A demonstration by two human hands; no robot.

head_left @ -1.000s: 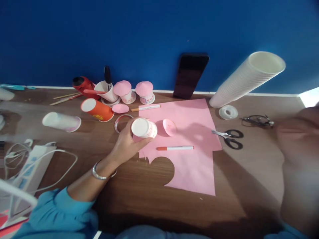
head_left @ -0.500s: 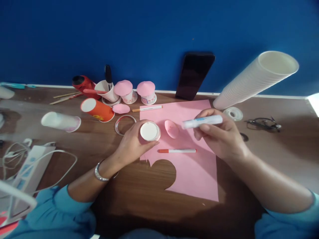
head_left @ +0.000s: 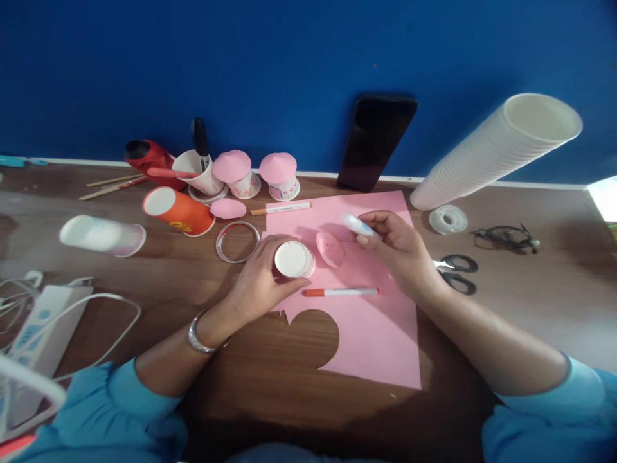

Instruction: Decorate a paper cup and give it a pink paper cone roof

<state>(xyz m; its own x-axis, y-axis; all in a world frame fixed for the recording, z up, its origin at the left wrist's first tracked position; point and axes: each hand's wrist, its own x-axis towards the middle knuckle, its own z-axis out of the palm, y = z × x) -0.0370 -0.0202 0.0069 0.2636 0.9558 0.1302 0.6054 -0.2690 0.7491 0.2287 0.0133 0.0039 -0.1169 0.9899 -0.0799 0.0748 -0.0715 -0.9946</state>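
1. The step in hand seems to be readying the cup (head_left: 292, 259) and the tube (head_left: 359, 225), perhaps glue, for use together; they are near each other but apart.
2. The left hand (head_left: 253, 273) curls round the cup, thumb on the near side, fingers on the far side. The right hand (head_left: 407, 254) pinches the tube between thumb and fingers, its blurred white end pointing away from the person.
3. The cup is over the left part of the pink sheet (head_left: 376, 334); the cone (head_left: 330, 249) lies on the sheet, between the hands.
4. The next move would call for a steady left grip and a tube tip kept clear of the cone.
5. The cup's pale round end faces up; it looks like a base, so no contents show.
6. The pen cup (head_left: 213, 183) holds a black marker (head_left: 199, 138) and a red-handled thing (head_left: 166, 173).
7. The orange cup (head_left: 187, 213) and white cup (head_left: 113, 236) seem upturned, contents hidden.
8. The cup stack (head_left: 475, 157) is many cups nested, top mouth open, only white wall visible inside.
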